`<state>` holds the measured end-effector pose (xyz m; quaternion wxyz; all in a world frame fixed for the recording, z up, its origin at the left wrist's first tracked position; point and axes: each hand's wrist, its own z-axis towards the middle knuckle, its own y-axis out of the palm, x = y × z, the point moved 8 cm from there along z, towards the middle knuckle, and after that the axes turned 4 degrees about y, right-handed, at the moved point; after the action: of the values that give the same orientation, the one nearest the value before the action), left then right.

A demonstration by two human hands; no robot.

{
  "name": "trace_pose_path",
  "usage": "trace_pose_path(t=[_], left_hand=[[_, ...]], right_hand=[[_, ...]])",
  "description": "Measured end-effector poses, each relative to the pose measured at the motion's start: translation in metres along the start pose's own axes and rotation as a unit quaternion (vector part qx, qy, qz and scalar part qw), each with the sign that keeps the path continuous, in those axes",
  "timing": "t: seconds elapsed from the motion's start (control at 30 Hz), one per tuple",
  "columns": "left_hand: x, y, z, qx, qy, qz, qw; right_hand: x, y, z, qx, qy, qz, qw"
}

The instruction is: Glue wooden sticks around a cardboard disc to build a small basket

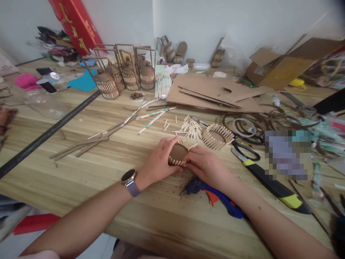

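Observation:
A round brown disc (178, 152) edged with short pale sticks lies between my hands. My left hand (161, 160) is curved around its left side, thumb and fingers on the rim. On the right, the fingertips of my right hand (202, 162) pinch at the near right rim, by the sticks; whether a loose stick is between them is hidden. Just behind are a pile of short sticks (192, 129) and a second disc ringed with upright sticks (217, 136). A blue glue gun (198, 185) rests under my right forearm.
Black-yellow cutter (275, 185) and black scissors (249, 150) lie right. Brown coils (275, 117) and cardboard (210, 91) are behind. Small lidded baskets (107, 85) with tall handles stand at the back left. A black strip (54, 129) crosses the table (81, 180); another person's hand (4, 117) is at the left edge.

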<state>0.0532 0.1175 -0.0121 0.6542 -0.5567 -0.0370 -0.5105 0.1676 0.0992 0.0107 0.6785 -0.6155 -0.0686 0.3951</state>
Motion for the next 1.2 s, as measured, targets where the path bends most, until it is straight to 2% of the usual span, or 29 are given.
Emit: trace_pose_path(t=[0.27, 0.43, 0.57, 0.73, 0.8, 0.9, 1.07, 1.2], left_hand=[[0.001, 0.000, 0.001, -0.008, -0.006, 0.004, 1.000], [0.002, -0.001, 0.000, -0.002, 0.002, 0.006, 1.000], [0.001, -0.002, -0.002, 0.000, 0.009, -0.001, 1.000], [-0.001, -0.005, -0.006, 0.002, 0.010, -0.005, 1.000], [-0.001, -0.006, -0.007, 0.009, 0.008, -0.018, 1.000], [-0.001, -0.008, -0.009, 0.021, 0.010, -0.022, 0.999], [-0.004, -0.007, -0.010, 0.026, -0.013, -0.014, 0.999], [-0.007, -0.005, -0.009, 0.041, -0.028, 0.001, 0.999]], right_hand=[[-0.001, 0.000, 0.000, -0.003, 0.010, -0.007, 1.000], [0.002, -0.001, -0.001, -0.006, 0.041, 0.012, 0.999], [0.003, -0.011, -0.007, 0.001, 0.067, 0.012, 0.998], [0.001, -0.028, -0.026, -0.008, 0.072, -0.079, 0.994], [0.006, -0.034, -0.038, -0.029, 0.101, -0.107, 0.989], [0.016, -0.035, -0.058, -0.097, 0.159, -0.096, 0.978], [0.025, -0.019, -0.080, -0.217, 0.225, -0.021, 0.950], [0.031, -0.011, -0.080, -0.211, 0.246, 0.007, 0.946]])
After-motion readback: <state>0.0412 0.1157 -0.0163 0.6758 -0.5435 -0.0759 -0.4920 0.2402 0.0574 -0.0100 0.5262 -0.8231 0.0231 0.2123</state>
